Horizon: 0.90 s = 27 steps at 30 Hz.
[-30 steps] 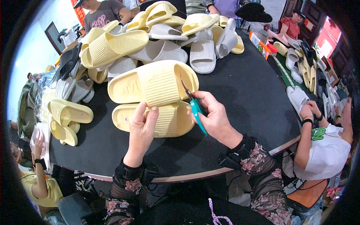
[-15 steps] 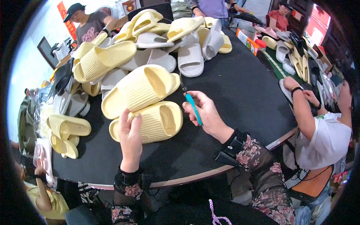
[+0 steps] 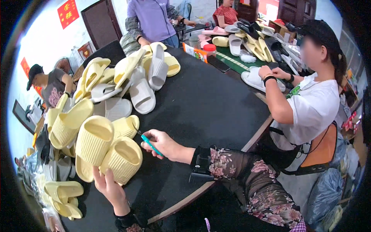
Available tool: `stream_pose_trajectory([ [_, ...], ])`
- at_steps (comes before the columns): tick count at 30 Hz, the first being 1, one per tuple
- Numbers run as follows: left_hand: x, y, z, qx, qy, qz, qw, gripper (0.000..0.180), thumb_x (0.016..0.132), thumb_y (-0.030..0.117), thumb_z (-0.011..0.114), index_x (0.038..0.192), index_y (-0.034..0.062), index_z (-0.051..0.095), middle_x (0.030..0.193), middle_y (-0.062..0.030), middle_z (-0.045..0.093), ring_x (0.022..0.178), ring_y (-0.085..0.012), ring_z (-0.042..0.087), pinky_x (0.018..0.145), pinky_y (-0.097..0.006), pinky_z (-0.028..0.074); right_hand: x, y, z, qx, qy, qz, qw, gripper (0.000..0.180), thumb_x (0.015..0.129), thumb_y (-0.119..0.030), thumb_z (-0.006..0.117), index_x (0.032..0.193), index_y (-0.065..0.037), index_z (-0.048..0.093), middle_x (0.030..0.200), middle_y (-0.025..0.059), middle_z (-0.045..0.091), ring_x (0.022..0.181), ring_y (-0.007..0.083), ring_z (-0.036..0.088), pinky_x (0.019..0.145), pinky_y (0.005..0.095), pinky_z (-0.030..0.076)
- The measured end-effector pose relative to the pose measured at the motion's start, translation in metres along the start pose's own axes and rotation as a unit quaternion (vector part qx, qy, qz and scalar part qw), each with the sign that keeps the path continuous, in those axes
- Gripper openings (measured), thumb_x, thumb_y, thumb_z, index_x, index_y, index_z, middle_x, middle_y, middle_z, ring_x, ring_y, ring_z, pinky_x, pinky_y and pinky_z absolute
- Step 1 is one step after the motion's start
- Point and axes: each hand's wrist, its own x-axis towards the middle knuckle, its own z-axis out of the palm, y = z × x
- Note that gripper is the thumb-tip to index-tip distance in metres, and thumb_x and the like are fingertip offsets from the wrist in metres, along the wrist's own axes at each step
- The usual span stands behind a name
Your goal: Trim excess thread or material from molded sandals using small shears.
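The left hand (image 3: 109, 188) grips the near edge of the lower yellow slide sandal (image 3: 121, 159) on the black table (image 3: 201, 108), fingers curled beneath. The right hand (image 3: 164, 144) is clenched around teal snips (image 3: 151, 145) (blade tip toward the sandals). Since earlier, the view has swung rightward; a seated person in white (image 3: 309, 108) now appears.

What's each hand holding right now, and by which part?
The right hand grips small teal scissors by their handle. The left hand holds a yellow slide sandal at its lower edge.
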Motion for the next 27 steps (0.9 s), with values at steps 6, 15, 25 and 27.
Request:
stream_pose_trajectory([
  [6, 0.003, 0.025, 0.018, 0.024, -0.02, -0.004, 1.0, 0.055, 0.089, -0.003, 0.043, 0.142, -0.0068, 0.027, 0.131, -0.0236, 0.048, 0.116, -0.0261, 0.052, 0.098, -0.035, 0.04, 0.004, 0.008, -0.002, -0.017, -0.014, -0.005, 1.0, 0.043, 0.088, -0.022, 0.065, 0.119, 0.003, 0.05, 0.076, 0.0019, 0.057, 0.053, 0.0052, 0.049, 0.039, 0.0195, 0.039],
  [15, 0.053, 0.043, 0.113, -0.012, -0.155, -0.014, 0.988, 0.057, 0.088, 0.001, 0.049, 0.141, -0.0056, 0.029, 0.123, -0.0185, 0.052, 0.108, -0.0225, 0.054, 0.091, -0.031, 0.043, -0.001, 0.012, -0.003, -0.113, -0.141, 0.021, 0.983, 0.04, 0.082, -0.022, 0.066, 0.114, -0.001, 0.057, 0.071, 0.001, 0.06, 0.055, 0.008, 0.055, 0.041, 0.0218, 0.042],
  [25, 0.06, 0.005, 0.194, 0.202, -0.308, 0.136, 0.92, 0.058, 0.082, 0.017, 0.065, 0.132, -0.0001, 0.041, 0.096, -0.024, 0.063, 0.089, -0.0401, 0.062, 0.076, -0.047, 0.05, -0.003, 0.008, -0.004, -0.117, -0.141, 0.016, 0.983, 0.015, 0.086, -0.017, 0.06, 0.089, -0.003, 0.064, 0.069, 0.0025, 0.061, 0.055, 0.0081, 0.054, 0.043, 0.0226, 0.039],
  [27, 0.052, 0.014, 0.177, 0.169, -0.304, 0.15, 0.925, 0.049, 0.082, 0.015, 0.062, 0.124, -0.0014, 0.047, 0.096, -0.0262, 0.064, 0.091, -0.0406, 0.063, 0.078, -0.047, 0.051, -0.009, 0.004, -0.002, -0.097, -0.108, 0.128, 0.981, 0.012, 0.086, -0.017, 0.061, 0.084, -0.005, 0.062, 0.069, 0.0017, 0.059, 0.053, 0.0076, 0.053, 0.042, 0.0215, 0.037],
])
